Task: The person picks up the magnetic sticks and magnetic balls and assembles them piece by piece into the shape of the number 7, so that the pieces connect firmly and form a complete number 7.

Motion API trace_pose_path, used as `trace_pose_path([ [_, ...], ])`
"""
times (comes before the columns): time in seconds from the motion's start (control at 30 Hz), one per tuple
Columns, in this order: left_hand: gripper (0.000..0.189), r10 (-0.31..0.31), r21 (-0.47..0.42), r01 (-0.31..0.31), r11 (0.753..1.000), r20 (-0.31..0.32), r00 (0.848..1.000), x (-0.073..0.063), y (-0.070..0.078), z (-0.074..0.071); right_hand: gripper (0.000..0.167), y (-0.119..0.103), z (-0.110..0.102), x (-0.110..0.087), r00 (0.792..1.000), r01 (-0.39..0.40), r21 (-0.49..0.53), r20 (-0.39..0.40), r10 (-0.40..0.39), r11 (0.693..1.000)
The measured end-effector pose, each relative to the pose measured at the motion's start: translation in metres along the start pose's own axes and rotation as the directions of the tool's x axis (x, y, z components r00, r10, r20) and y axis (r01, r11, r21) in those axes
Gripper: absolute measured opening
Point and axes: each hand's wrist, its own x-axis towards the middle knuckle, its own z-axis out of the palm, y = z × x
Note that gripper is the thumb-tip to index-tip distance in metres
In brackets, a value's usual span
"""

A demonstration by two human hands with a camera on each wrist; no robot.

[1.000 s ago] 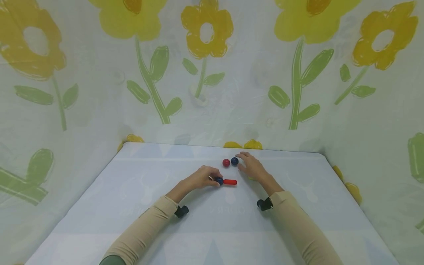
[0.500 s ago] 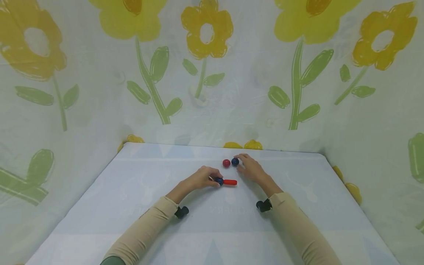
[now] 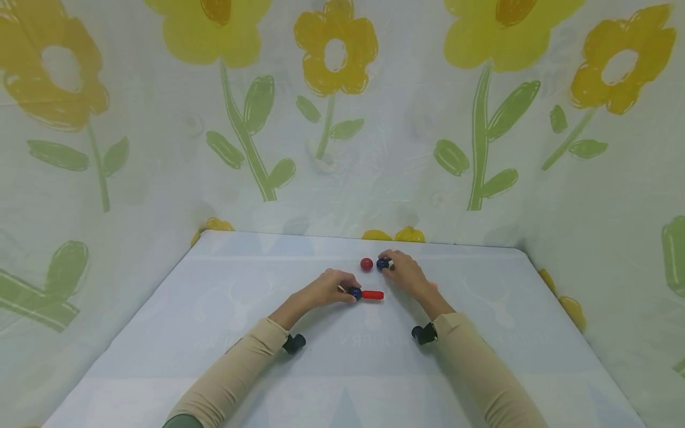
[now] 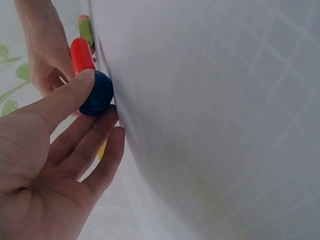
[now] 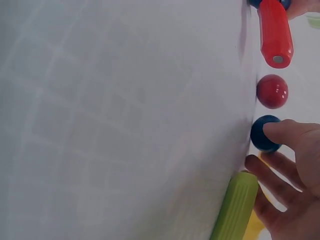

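My left hand (image 3: 329, 287) pinches a dark blue ball (image 4: 97, 95) between thumb and fingers, close to the table. A short red rod (image 3: 373, 295) extends from that ball toward the right; its free end shows a small grey disc in the right wrist view. Farther back, my right hand (image 3: 408, 274) pinches a second dark blue ball (image 5: 264, 134), thumb on one side and fingers on the other. Just left of it sits a shiny red ball (image 3: 366, 264), apart from both hands. A ribbed green rod (image 5: 235, 207) lies beside the right hand's lower fingers.
The white table (image 3: 257, 356) has a pale printed pattern. Behind and on both sides hangs a flower-print curtain (image 3: 396, 148). Each wrist carries a small black camera (image 3: 294, 343).
My right hand's fingers have closed on the second blue ball, which has shifted slightly right, away from the red ball. The left hand stays in place with its ball and red rod.
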Motion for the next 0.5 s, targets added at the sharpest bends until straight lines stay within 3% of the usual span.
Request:
trace_pose_path([
  [0.5,0.03,0.009,0.008,-0.009,1.0,-0.011,1.0,-0.0008,0.0007,0.0019,0.037,-0.0002,0.0036,-0.0014,1.0,0.007,0.049,-0.008,-0.007,0.999],
])
